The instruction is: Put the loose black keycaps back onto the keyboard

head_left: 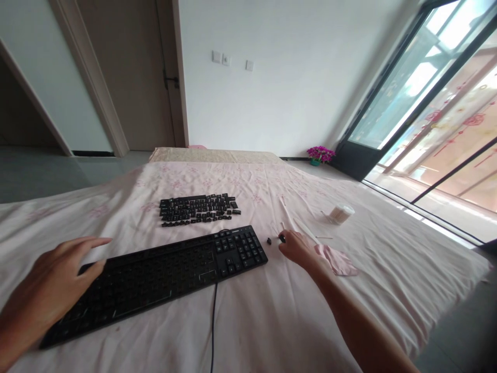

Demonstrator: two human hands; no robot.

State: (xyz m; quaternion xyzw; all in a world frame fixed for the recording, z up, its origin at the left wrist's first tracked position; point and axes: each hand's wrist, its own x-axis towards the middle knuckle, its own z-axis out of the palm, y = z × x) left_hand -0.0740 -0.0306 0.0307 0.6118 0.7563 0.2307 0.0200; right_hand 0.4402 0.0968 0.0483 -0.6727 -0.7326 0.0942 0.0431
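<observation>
Right grip: the right hand is closed in a pinch on a small black plastic piece, apparently a keycap, at its fingertips.
Loose keycap: a dark plastic keycap lies just left of that pinch, near the keyboard's right end.
Left grip: the left hand has thumb and fingers spread wide, holding nothing, over the keyboard's left part; whether it touches, I cannot tell.
Keyboard: the long black plastic keyboard lies slanted between the hands, its left end nearer; keycaps fill its right part, while the main block is bare of them.
Cable: a thin black cord runs to the near edge of view.
Removed keys: a block of black keycaps in rows sits beyond the keyboard.
Right side: a crumpled pink cloth lies by the right forearm; a white cylindrical tub lies farther off.
Surface: a pale pink floral fabric cover lies beneath everything.
</observation>
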